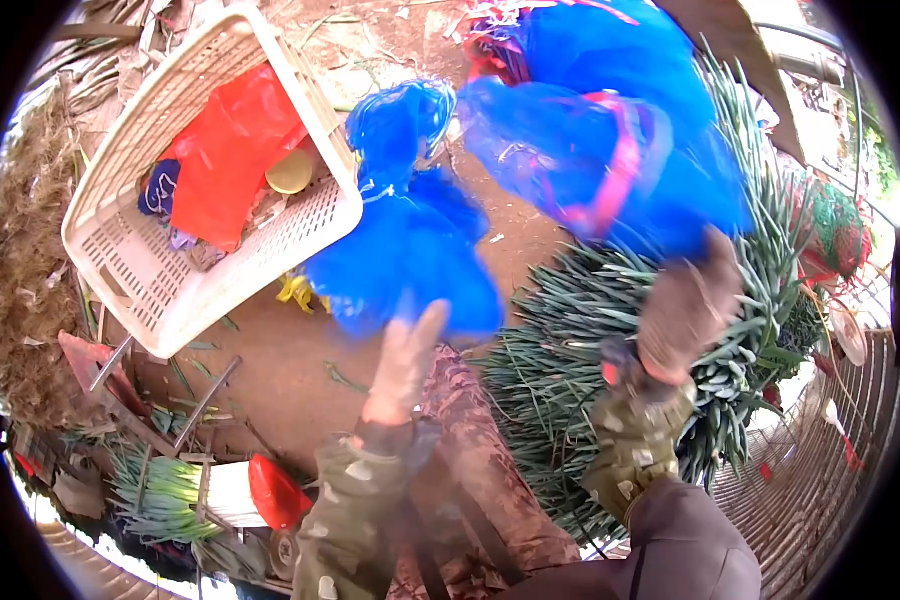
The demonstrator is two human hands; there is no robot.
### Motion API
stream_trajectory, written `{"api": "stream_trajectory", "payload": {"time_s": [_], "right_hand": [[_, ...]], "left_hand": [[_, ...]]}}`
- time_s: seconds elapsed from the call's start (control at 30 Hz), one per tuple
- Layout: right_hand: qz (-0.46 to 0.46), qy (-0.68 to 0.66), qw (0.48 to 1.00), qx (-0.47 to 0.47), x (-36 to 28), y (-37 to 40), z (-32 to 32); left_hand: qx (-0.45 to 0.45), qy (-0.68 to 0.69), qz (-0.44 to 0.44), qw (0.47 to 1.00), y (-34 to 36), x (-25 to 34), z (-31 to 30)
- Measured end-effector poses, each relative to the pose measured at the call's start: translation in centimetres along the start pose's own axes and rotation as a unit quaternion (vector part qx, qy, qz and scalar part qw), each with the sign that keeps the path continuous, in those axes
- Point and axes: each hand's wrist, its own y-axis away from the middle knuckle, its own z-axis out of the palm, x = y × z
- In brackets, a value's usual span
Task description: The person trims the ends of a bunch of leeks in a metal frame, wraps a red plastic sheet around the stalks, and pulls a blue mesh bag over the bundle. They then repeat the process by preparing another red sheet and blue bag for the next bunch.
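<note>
Both my hands are raised in front of me, holding blue mesh bags. My left hand (406, 360) grips the lower edge of a blue net bag (405, 240) that hangs above the dirt ground. My right hand (688, 305), blurred by motion, holds a larger blue net bag (610, 140) with a pink band across it. The two bags nearly touch at the top centre. Under my right hand lies a big heap of green onions (570, 350).
A white plastic basket (220, 260) tilted on the ground at left holds a red bag and small items. A bundle of trimmed green onions (170, 490) lies at lower left beside a red object. A green net bag (830, 225) sits at right.
</note>
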Motion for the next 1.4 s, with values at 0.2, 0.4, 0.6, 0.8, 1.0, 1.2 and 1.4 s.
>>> {"api": "stream_trajectory", "payload": {"time_s": [0.2,0.4,0.6,0.8,1.0,1.2,1.4], "right_hand": [[0.091,0.131,0.985,-0.069,-7.5,5.1,-2.3],[0.302,0.151,0.88,-0.333,-8.8,17.1,4.1],[0.417,0.042,0.862,-0.286,-8.3,30.0,8.9],[0.272,0.248,0.799,-0.476,-1.3,41.5,7.9],[0.154,0.345,0.692,-0.615,-4.0,55.1,10.8],[0.105,0.268,0.629,-0.723,-8.2,69.6,14.9],[0.239,0.15,0.676,-0.681,-12.5,74.8,18.8]], "left_hand": [[0.017,-0.265,0.157,0.951,6.2,0.6,6.1],[0.105,0.015,0.118,0.987,15.3,2.3,0.9],[0.209,0.023,0.07,0.975,25.7,0.4,-9.8],[0.391,-0.167,0.215,0.879,37.9,-4.8,-22.5],[0.452,-0.568,0.275,0.63,50.8,-8.7,-30.3],[0.374,-0.638,0.266,0.618,60.4,-12.5,-32.2],[0.481,-0.141,0.258,0.826,65.6,-16.5,-33.9]]}}
